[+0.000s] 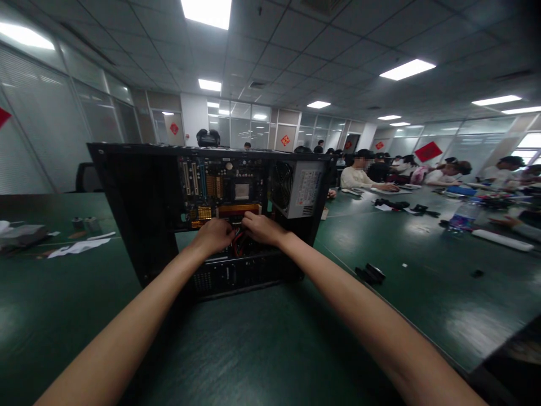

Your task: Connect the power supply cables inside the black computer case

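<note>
An open black computer case [146, 225] stands on the table with its inside facing me. My left hand [214, 234] reaches into its lower middle, fingers curled together beside a bundle of red and black cables [239, 243]. My right hand [262, 226] is close by on the right, its fingers pinched near the lower edge of a red-brown memory module [239, 210]. What either set of fingertips grips is hidden. Above them sits the motherboard [228, 175] with a square metal processor socket [242, 192]. The grey power supply [300, 189] with its fan fills the upper right.
On the green table [236, 344] lie papers [80, 247] and a grey box [23, 237] at left. Black parts [371, 274], a plastic bottle [462, 217] and a white bar [502, 239] lie at right. Several people, one in a light top [355, 177], sit farther back.
</note>
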`<control>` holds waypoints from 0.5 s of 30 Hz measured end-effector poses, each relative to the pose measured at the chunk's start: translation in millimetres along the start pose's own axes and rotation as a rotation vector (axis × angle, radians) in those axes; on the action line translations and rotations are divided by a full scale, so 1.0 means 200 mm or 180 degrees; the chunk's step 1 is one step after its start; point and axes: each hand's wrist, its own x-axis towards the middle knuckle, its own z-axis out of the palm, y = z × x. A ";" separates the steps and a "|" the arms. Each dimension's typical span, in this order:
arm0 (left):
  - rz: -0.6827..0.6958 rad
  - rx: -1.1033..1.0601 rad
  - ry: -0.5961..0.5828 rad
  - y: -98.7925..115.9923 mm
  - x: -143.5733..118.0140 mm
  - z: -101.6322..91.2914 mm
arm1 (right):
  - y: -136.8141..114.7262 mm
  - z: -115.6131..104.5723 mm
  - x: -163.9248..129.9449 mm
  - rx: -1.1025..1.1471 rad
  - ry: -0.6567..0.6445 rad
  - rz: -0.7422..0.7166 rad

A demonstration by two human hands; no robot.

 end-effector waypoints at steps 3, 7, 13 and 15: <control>0.0005 0.0071 -0.0019 0.01 0.00 0.00 | -0.01 -0.01 0.01 0.0009 -0.0084 0.0072; 0.0027 0.0175 -0.0021 0.01 0.00 -0.01 | -0.02 -0.01 0.02 -0.0069 -0.0062 0.0174; 0.0024 0.0190 0.0003 0.01 0.00 0.00 | -0.03 -0.03 0.02 -0.0064 -0.0127 0.0257; 0.0000 0.0162 0.0022 0.01 0.00 0.00 | -0.03 -0.03 0.01 -0.0033 -0.0112 0.0295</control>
